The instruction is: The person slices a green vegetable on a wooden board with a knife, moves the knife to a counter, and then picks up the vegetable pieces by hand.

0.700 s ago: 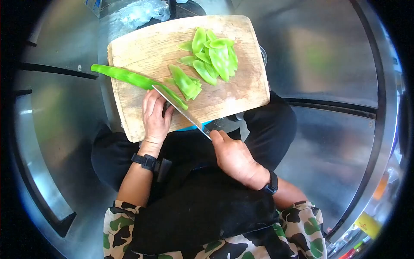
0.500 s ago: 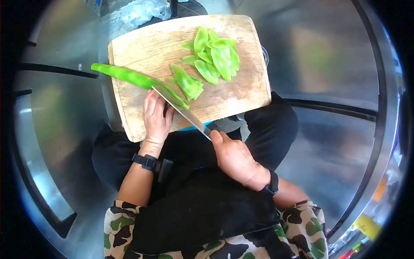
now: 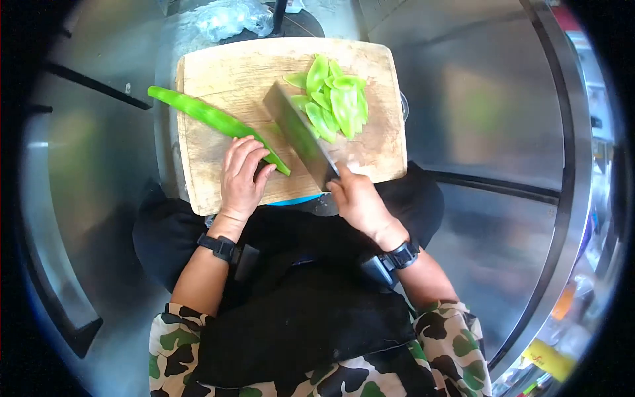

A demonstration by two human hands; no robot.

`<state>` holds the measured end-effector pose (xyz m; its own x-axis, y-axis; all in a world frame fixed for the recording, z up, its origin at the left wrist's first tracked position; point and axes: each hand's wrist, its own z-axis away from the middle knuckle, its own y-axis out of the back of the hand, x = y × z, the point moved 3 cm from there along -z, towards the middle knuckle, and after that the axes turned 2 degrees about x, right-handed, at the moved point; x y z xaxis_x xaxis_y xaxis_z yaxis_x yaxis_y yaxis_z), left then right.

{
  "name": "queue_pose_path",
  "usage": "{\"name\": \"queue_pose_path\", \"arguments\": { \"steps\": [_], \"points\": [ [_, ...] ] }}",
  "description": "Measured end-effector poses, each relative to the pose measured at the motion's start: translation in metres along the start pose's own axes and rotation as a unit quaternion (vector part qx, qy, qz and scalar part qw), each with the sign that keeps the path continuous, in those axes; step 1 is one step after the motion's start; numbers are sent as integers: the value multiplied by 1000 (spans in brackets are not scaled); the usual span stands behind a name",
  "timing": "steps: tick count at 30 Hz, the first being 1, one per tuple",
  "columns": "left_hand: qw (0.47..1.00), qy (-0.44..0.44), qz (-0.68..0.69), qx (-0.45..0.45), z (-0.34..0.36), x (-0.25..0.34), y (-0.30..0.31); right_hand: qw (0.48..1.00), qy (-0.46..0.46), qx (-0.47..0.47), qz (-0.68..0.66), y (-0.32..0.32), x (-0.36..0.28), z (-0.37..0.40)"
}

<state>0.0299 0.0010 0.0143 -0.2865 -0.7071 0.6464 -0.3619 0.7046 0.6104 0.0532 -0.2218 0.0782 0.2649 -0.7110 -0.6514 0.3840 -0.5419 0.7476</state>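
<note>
A wooden cutting board rests over my lap. A long green vegetable lies slanted across its left side, one end hanging past the board's edge. My left hand presses down on the vegetable's near end, fingers spread over it. My right hand grips the handle of a cleaver, whose broad blade lies tilted flat against a pile of green slices at the board's right half.
Stainless steel surfaces surround the board on both sides. A crumpled clear plastic bag lies beyond the board's far edge. Coloured packages sit at the lower right. My dark apron and camouflage sleeves fill the bottom.
The cleaver has left the cut end of the vegetable and swung right, its blade now flat against the slices, which sit gathered in one pile. My left hand stays on the vegetable.
</note>
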Motion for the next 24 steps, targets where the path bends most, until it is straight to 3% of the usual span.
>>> {"name": "queue_pose_path", "arguments": {
  "steps": [4,8,9,10,12,13,16,17,20,21,24],
  "points": [
    [1000,-6,7,2,-4,4,4,945,-238,-37,-223,32,-3,-5],
    [999,30,41,14,-13,12,9,858,-248,-31,-450,54,-2,2],
    [996,74,56,-1,-16,11,9,829,-232,-39,-506,55,3,5],
    [971,151,185,3,-21,11,5,805,-237,-42,-542,52,5,8],
    [857,290,426,8,-34,16,-11,749,-245,-48,-613,49,5,12],
    [759,375,531,-47,-39,18,-16,726,-233,-78,-642,47,2,10],
    [488,430,748,-130,-66,44,-21,675,-221,-167,-684,33,13,3],
    [482,426,759,-102,-74,54,-20,663,-229,-162,-694,31,16,3],
    [551,433,710,-77,-70,45,-36,725,-203,-149,-641,47,28,-4],
    [475,380,789,-92,-59,22,-47,698,-199,-132,-675,55,32,-5],
    [568,457,683,-37,-58,30,-45,715,-173,-53,-676,70,64,-8]
  ]
}}
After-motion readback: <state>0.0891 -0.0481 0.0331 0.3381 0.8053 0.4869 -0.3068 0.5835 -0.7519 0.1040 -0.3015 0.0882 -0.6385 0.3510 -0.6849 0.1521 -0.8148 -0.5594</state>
